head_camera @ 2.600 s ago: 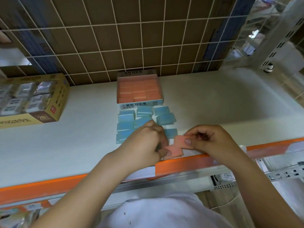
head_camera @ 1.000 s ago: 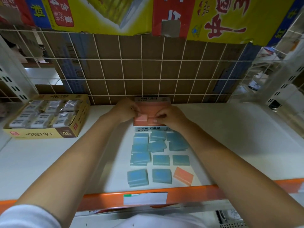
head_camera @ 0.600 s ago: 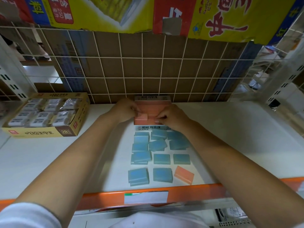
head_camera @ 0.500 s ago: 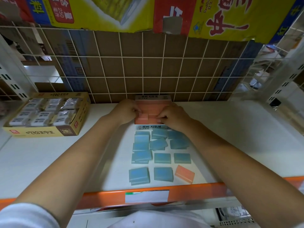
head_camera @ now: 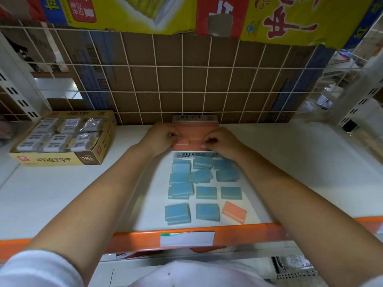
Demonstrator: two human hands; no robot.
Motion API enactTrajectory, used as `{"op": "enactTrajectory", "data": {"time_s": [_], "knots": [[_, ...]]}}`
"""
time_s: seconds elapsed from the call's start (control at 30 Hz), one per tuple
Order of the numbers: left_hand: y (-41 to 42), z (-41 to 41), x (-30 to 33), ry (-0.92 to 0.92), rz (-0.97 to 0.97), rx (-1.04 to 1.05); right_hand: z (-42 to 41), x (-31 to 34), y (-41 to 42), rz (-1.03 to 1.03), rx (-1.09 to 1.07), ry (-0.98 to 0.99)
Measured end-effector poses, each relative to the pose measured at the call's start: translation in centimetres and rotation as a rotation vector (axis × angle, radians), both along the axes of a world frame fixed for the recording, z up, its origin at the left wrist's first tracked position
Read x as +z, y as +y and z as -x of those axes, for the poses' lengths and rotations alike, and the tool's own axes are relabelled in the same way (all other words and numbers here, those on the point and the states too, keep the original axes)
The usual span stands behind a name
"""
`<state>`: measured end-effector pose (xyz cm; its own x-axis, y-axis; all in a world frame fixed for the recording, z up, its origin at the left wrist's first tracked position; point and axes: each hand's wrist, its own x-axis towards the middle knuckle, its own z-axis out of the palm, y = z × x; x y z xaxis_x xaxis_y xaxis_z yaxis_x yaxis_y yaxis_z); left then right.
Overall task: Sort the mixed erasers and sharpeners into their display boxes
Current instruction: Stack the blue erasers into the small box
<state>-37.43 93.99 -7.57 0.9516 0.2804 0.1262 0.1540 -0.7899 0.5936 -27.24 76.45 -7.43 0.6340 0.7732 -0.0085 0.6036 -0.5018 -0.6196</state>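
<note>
A white display box (head_camera: 192,154) filled with pink erasers stands at the back of the shelf. Both my hands are over it. My left hand (head_camera: 160,137) curls its fingers at the box's left side, on a pink eraser (head_camera: 182,143) in the front row. My right hand (head_camera: 222,141) pinches a second pink eraser (head_camera: 195,143) beside the first. Several blue erasers (head_camera: 206,192) lie loose on the shelf in front of the box. One loose pink eraser (head_camera: 234,212) lies near the front edge, right of the blue ones.
A yellow box (head_camera: 62,160) of wrapped white erasers sits at the left. A wire grid (head_camera: 186,79) backed with cardboard closes the rear. The orange shelf lip (head_camera: 238,233) runs along the front. Bare white shelf (head_camera: 300,162) extends to the right.
My hands carried two pink erasers from the front edge up to the display box and have been setting them into its front row. One pink eraser stayed behind near the edge.
</note>
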Motion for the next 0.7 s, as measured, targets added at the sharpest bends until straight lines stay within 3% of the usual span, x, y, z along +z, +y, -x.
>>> {"op": "enactTrajectory", "data": {"time_s": [0.1, 0.3, 0.53, 0.7], "knots": [[-0.1, 0.3, -0.1, -0.024, -0.023, -0.028, 0.1, 0.1, 0.0, -0.018, 0.010, 0.003], [-0.8, 3.4, 0.9, -0.190, 0.008, -0.122, 2.5, 1.2, -2.5, -0.081, -0.097, -0.250], [-5.0, 11.4, 1.6, -0.192, 0.083, 0.019, 9.0, 1.9, -9.7, -0.196, -0.146, 0.171], [-7.7, 15.1, 0.9, -0.014, 0.145, 0.061, 10.6, -0.1, -13.2, -0.093, -0.156, 0.062]]}}
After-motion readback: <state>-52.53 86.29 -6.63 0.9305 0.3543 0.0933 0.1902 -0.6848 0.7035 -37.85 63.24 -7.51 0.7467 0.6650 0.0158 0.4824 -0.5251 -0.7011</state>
